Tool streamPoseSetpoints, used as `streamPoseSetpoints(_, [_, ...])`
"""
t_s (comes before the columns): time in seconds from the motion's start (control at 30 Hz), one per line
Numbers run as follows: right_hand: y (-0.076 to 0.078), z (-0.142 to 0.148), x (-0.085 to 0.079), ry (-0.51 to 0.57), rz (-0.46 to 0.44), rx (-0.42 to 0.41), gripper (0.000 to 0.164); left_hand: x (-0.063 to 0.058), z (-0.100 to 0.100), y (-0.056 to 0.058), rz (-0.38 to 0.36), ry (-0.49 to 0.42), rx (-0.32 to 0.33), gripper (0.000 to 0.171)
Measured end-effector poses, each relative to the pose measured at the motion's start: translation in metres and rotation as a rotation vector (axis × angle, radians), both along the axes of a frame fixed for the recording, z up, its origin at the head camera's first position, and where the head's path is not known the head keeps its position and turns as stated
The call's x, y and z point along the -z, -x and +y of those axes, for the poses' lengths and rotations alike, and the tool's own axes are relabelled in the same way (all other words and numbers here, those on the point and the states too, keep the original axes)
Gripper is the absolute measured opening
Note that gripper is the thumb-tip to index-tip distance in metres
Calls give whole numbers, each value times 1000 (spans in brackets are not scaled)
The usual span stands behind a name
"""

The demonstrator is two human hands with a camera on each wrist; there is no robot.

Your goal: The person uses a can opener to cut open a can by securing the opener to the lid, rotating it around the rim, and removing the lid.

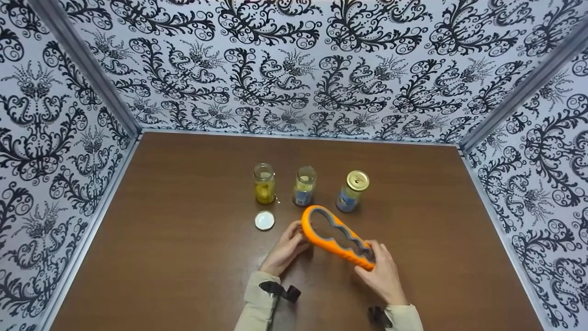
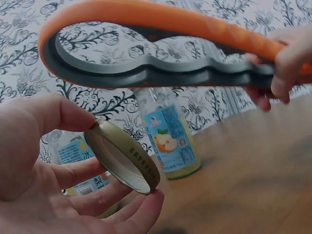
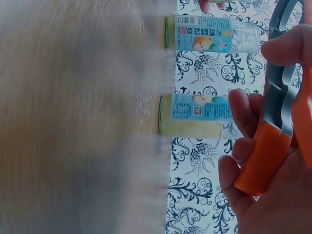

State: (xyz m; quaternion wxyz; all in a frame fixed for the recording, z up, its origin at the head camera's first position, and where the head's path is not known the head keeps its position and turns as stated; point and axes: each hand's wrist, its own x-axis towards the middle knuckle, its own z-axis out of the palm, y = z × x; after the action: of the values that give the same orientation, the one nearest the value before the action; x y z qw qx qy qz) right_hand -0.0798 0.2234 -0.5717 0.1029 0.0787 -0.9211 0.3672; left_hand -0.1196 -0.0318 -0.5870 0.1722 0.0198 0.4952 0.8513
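Note:
My left hand [image 1: 284,252] pinches a gold metal jar lid [image 2: 140,157] by its rim, with the pale inside partly showing in the left wrist view. The lid is hidden in the head view. My right hand [image 1: 385,272] grips the narrow end of an orange jar opener [image 1: 337,248] with a wavy grey inner edge. The opener's wide loop slants toward the left hand and passes above the lid. Just beyond it stand an uncapped glass jar [image 1: 303,196] with a blue label and a similar jar [image 1: 347,202] topped by a gold lid [image 1: 358,180].
On the left of the row, another uncapped jar [image 1: 265,192] holds yellow pieces. In front of it a lid [image 1: 264,220] lies with its white inside up. Patterned walls [image 1: 294,69] enclose the brown table [image 1: 183,239] at the back and sides.

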Motion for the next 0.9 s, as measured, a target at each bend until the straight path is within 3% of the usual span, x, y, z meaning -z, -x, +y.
streamPoseSetpoints(0.3, [-6, 10, 3, 0, -38, 40, 48, 2, -1, 13, 80, 187, -7, 41])
streamPoseSetpoints(0.57, [-10, 17, 4, 0, -67, 83, 48, -10, -2, 24, 147, 324, 18, 44])
streamPoseSetpoints(0.83, [-14, 21, 3, -15, -58, 104, 50, -12, -5, 34, 285, 469, 54, 44])
streamPoseSetpoints(0.9, [-14, 22, 2, -21, -57, 104, 50, -11, -6, 36, 338, 544, 56, 44])
